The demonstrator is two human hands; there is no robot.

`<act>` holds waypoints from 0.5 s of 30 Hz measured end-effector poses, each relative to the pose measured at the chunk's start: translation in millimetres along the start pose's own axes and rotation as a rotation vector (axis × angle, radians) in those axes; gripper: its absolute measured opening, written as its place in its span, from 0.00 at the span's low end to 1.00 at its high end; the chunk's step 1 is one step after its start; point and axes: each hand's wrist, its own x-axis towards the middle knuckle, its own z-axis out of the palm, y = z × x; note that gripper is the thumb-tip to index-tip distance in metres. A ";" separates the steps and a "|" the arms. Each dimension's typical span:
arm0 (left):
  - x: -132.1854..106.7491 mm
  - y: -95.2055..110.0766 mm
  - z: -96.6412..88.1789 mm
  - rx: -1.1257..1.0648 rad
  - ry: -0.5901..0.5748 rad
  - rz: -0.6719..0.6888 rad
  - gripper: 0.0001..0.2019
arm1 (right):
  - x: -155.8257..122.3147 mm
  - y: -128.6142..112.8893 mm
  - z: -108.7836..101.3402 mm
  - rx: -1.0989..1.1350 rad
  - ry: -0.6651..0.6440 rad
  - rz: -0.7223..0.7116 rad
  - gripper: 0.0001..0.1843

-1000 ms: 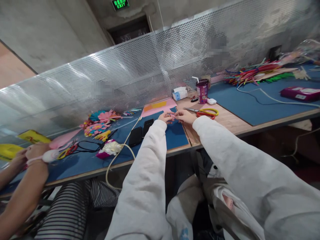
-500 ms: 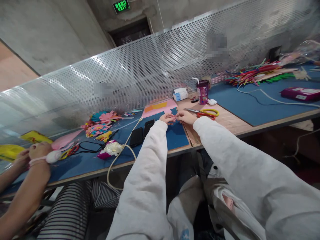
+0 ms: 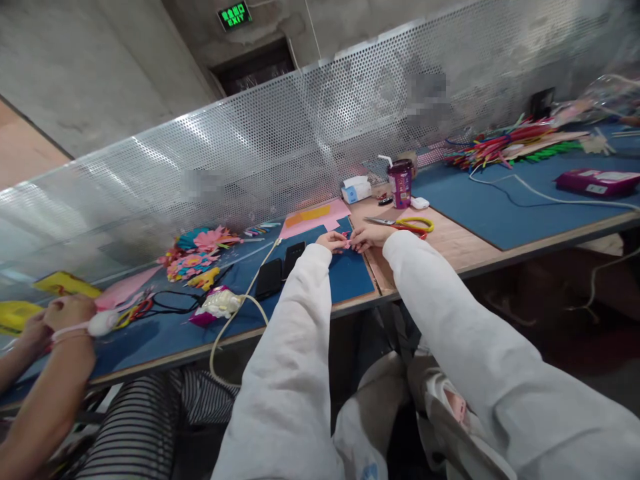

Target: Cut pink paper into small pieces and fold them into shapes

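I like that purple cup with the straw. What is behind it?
Right behind the purple cup stands the shiny metal screen full of holes. A brownish round thing peeks out behind the cup, mostly covered, so I cannot tell what it is.

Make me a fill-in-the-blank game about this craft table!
1. The scissors right of the hands have yellow and ____ handles.
2. The two dark phones lie on a ____ mat.
3. The purple cup has a white ____ in it.
4. The sign high on the wall reads ____.

Missing words: red; blue; straw; EXIT
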 end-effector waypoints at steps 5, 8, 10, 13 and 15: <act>0.9 -1.4 -0.5 -0.005 0.003 -0.015 0.16 | 0.4 0.8 -3.2 0.089 0.002 0.006 0.04; 2.0 -3.1 -1.1 0.017 -0.009 -0.007 0.15 | -1.5 1.6 -3.3 0.096 0.003 -0.019 0.04; 3.1 -4.7 -1.7 0.028 -0.005 -0.003 0.16 | -2.1 2.2 -3.6 0.084 -0.006 -0.023 0.05; 4.4 -7.2 -2.5 0.022 -0.015 0.015 0.17 | -1.7 2.5 -5.1 0.071 -0.027 -0.017 0.05; 4.6 -8.3 -2.7 0.019 -0.031 0.036 0.19 | -1.3 2.5 -6.3 0.077 -0.035 -0.016 0.05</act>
